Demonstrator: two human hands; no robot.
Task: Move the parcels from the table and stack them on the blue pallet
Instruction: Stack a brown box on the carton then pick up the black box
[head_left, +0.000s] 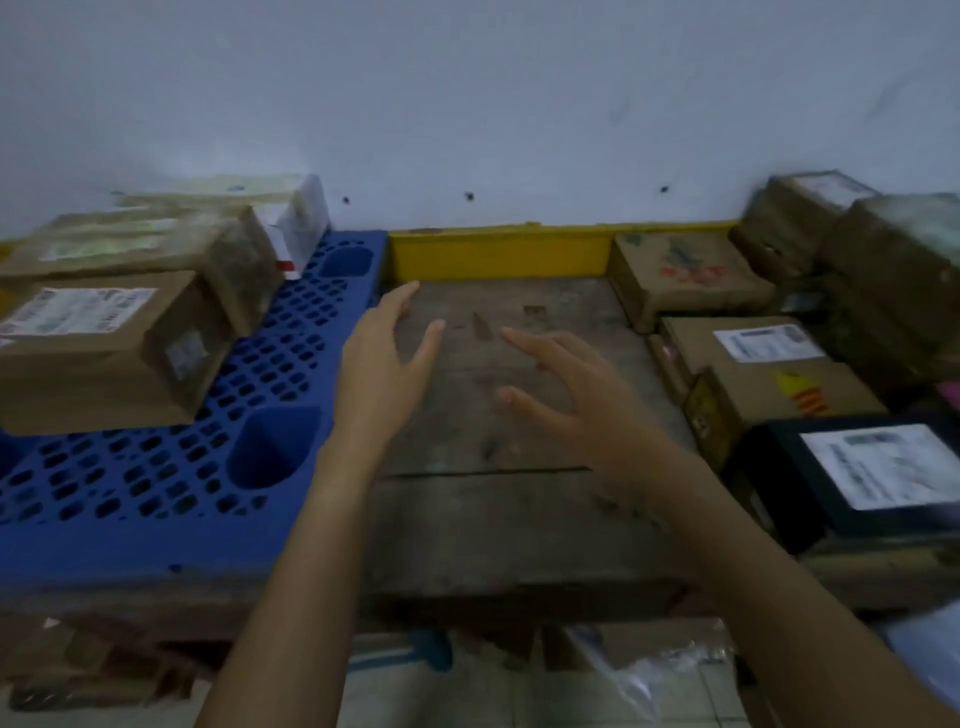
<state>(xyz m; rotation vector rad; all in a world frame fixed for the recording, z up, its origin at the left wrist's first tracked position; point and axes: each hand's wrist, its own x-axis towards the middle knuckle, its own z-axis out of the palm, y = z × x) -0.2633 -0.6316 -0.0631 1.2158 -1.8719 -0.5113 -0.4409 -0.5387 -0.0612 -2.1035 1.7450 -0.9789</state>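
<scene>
Hovering empty and spread just right of the blue pallet, the left hand and right hand face cardboard parcels farther right, probably stiff and light, best gripped by opposite sides.

Left of the left grip, the stack of brown cardboard parcels runs off the picture's left edge. It hides the far corner of the blue perforated plastic pallet beneath it. The print on the parcels' white labels is too blurred to read. Right of the right grip, the flat black box with a white label is cut by the right edge, and its text is illegible. Farther right of that grip, the tall brown wrapped parcels are smeared and also cropped. Nearer than both grips, under the worn wooden surface, dim cartons and clear plastic film blur together. Both forearms leave the bottom edge.
</scene>
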